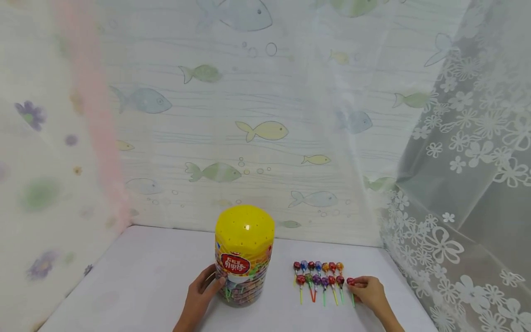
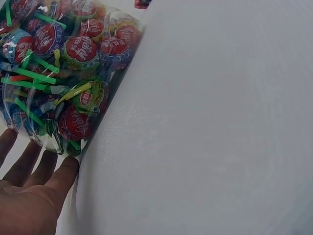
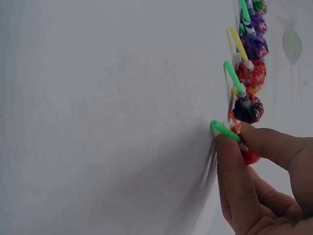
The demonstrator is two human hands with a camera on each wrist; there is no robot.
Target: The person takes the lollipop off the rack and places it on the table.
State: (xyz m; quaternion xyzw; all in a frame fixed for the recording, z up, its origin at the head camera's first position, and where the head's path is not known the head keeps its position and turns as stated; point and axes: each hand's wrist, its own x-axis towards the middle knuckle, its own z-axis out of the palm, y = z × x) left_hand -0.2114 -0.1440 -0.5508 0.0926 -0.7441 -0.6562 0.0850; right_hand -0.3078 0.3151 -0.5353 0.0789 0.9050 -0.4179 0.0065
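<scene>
A clear plastic jar [image 1: 242, 281] with a yellow lid [image 1: 244, 226] stands upright, full of wrapped lollipops [image 2: 80, 51]. My left hand [image 1: 199, 295] rests against the jar's lower left side, its fingers [image 2: 63, 178] fairly straight in the left wrist view. Over on the right, my right hand [image 1: 371, 293] pinches a red lollipop [image 1: 351, 281] between thumb and fingers, low at the table. Its green stick [image 3: 225, 130] points out past the fingertips in the right wrist view. This lollipop is at the right end of the front row of lollipops [image 1: 316, 280].
Behind the front row lies a second row of lollipops [image 1: 318, 266] in several colours. Both rows are on the white table [image 1: 145, 276], right of the jar. A fish-print curtain [image 1: 265, 184] hangs behind, and a flowered sheer curtain [image 1: 464, 258] borders the right side.
</scene>
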